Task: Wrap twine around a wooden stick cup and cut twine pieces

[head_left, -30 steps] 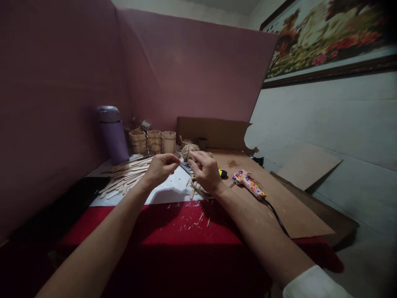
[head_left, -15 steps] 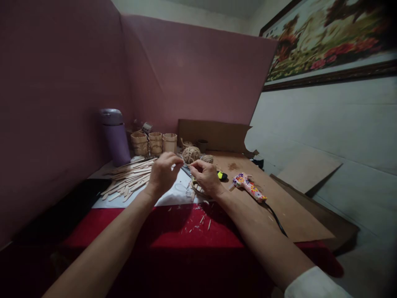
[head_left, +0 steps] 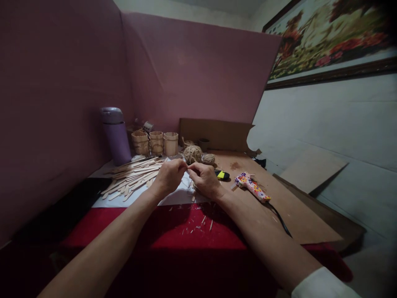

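Both left hand (head_left: 169, 177) and right hand (head_left: 204, 179) pinch closed, fingertips meeting, just before the twine ball (head_left: 192, 154).

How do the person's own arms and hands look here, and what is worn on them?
The left hand and the right hand wear no gloves; no ring, watch or bracelet shows in the dim light. Both forearms are uncovered. A white sleeve shows on the right arm near the elbow; no sleeve shows on the left arm.
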Tool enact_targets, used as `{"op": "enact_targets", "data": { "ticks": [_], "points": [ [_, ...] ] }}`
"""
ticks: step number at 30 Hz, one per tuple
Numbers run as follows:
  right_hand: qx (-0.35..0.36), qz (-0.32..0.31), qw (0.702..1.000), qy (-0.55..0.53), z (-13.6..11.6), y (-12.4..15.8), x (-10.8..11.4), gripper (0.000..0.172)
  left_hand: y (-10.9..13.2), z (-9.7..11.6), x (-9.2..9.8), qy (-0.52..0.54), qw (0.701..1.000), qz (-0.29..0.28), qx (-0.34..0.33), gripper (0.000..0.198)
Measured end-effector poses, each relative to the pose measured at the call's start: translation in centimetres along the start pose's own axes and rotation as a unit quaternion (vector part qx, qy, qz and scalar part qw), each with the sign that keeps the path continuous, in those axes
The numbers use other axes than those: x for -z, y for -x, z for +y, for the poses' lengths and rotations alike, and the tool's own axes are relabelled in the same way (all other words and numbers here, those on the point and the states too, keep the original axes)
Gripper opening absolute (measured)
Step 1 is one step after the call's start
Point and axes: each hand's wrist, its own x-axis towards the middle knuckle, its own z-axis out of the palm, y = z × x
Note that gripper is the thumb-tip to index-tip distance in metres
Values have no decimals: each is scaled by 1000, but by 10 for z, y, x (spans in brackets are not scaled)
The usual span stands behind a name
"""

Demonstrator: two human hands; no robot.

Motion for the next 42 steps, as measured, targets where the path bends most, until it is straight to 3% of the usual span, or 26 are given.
{"op": "enact_targets", "data": {
  "ticks": [4,9,11,13,16,20,24,27,30,37,42],
  "points": [
    [-24,2,999,-34,-1,0,-3,19,0,0,-6,-13,1000,-1,24,14],
    [-48,27,996,-68,0,0,-5,19,-6,-17,0,-1,990,80,119,12],
    [-60,42,994,-79,4,0,-6,20,-8,-27,7,74,969,142,190,12],
    [-76,60,992,-82,8,-1,-6,23,-10,-34,15,171,928,209,258,13],
    [-100,86,989,-73,14,-2,-7,24,-12,-32,23,253,894,232,287,12],
    [-120,123,982,-73,15,-4,-5,24,-10,-18,23,308,892,186,274,13],
    [-117,130,981,-84,13,-4,-3,22,-6,-8,16,332,906,14,261,16],
    [-89,108,986,-93,7,-2,-4,23,-3,-3,10,339,911,-57,227,21],
    [-57,68,989,-120,1,0,-6,22,-2,1,4,423,881,-56,204,26],
    [-65,30,991,-116,-8,2,-7,21,-4,-1,3,588,765,-12,262,27],
    [-74,26,991,-107,-8,3,-5,23,-7,-7,17,598,741,38,304,21]
  ]
}}
